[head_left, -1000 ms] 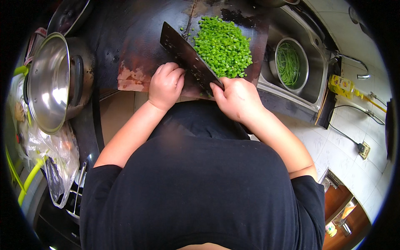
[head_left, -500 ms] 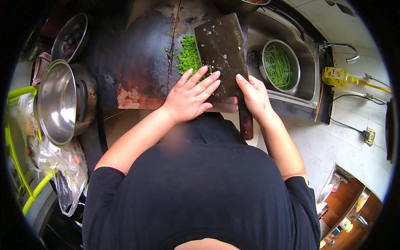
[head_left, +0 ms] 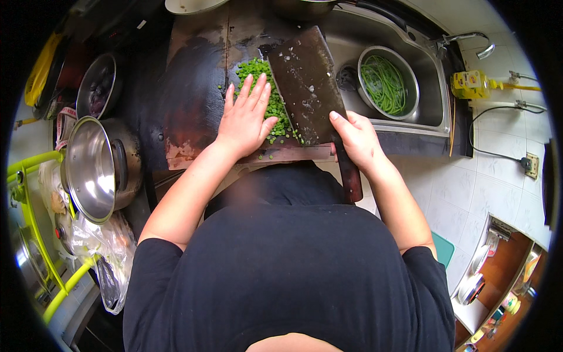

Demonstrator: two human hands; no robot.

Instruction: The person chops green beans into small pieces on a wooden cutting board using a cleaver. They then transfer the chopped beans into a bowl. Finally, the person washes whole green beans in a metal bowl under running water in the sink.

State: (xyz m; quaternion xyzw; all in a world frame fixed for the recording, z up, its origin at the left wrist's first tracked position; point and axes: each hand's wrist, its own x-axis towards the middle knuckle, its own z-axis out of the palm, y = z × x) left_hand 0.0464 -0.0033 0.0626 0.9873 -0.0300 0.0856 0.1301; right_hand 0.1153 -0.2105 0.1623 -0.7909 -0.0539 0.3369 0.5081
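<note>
Yellow bottle (head_left: 469, 84) beside sink (head_left: 437, 111)

Cleaver (head_left: 305, 88): broad dark blade laid flat, speckled with green bits, just right of the chopped greens.
Chopped greens (head_left: 265, 94): small bright-green pieces, heaped on the wooden cutting board (head_left: 193, 94).

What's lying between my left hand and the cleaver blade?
Chopped green beans on the cutting board, between left hand and cleaver; head view.
</note>
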